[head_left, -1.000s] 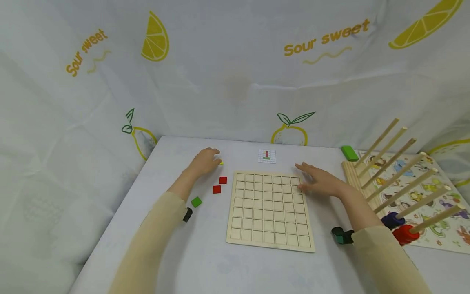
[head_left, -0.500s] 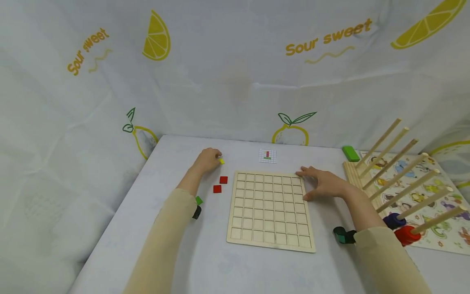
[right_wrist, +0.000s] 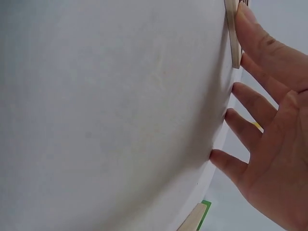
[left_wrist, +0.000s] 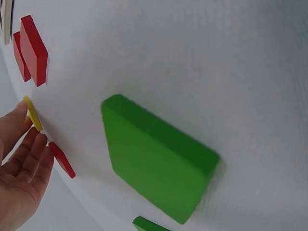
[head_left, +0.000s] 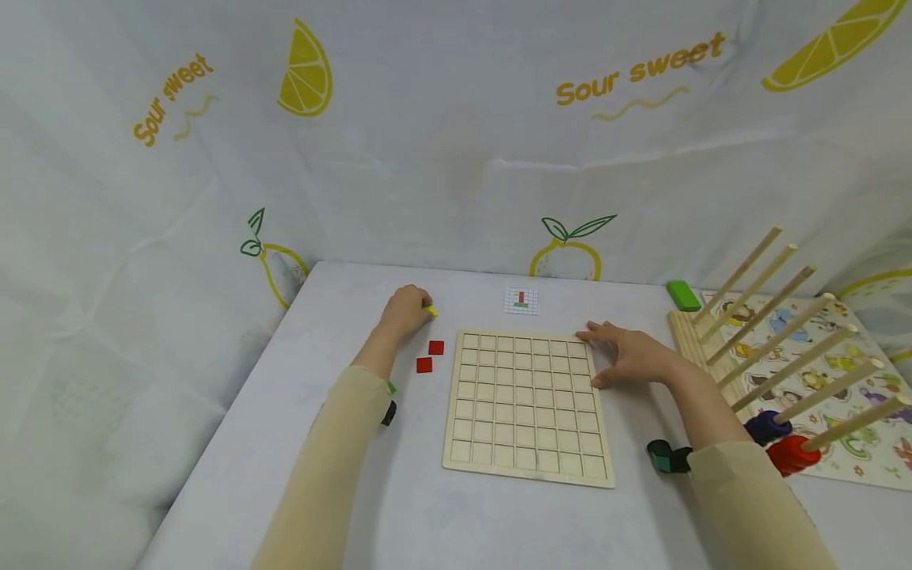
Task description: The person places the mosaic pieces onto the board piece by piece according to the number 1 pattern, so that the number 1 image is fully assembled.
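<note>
My left hand (head_left: pixel 406 309) pinches a small yellow tile (left_wrist: pixel 32 114) between thumb and fingertips, tilted up on its edge at the back left. Close to those fingers lies a red tile (left_wrist: pixel 62 160). Two more red tiles (head_left: pixel 436 347) are between the hand and the wooden grid board (head_left: pixel 526 476). Under the left forearm is a green tile (left_wrist: pixel 154 159), mostly covered in the head view. My right hand (head_left: pixel 634 354) rests at the board's top right corner, thumb against its right edge (right_wrist: pixel 233 38), the other fingers spread and touching the table.
A card with a coloured grid pattern (head_left: pixel 522 301) lies behind the board. To the right stands a wooden rack with tall pegs (head_left: pixel 773 305) bearing blue and red rings (head_left: pixel 792 455). A green block (head_left: pixel 683 295) sits behind it, and an animal picture board (head_left: pixel 855 412) lies beneath the pegs.
My left hand has closed its fingers on the yellow tile, and its forearm has shifted right over the green tile. The right hand has settled onto the board's edge, thumb lower down.
</note>
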The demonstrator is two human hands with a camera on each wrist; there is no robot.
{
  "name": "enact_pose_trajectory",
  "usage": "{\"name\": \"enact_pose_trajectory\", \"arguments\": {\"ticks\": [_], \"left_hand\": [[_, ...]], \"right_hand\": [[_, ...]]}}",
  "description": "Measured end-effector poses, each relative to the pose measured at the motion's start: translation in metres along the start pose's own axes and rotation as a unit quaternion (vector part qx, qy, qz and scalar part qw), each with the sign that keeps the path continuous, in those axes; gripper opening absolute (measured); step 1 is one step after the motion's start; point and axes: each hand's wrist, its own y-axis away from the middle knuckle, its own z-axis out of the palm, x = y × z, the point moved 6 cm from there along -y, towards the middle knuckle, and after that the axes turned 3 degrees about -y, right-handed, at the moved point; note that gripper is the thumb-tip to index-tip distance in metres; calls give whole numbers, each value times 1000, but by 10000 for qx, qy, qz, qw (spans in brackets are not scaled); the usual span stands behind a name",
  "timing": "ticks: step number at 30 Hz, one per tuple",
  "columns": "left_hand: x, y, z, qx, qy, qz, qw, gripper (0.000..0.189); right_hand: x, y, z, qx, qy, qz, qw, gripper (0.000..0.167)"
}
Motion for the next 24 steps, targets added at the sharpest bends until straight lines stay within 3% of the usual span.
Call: {"name": "enact_pose_trajectory", "arguments": {"ticks": [12, 24], "left_hand": [[1, 1, 0, 110, -34, -207, 9997, 23], [-1, -3, 3, 188, 81, -162, 9997, 24]], "right_hand": [[-3, 8, 1, 159, 504, 219, 9984, 86], [-5, 12, 3, 39, 436, 207, 9988, 85]]}}
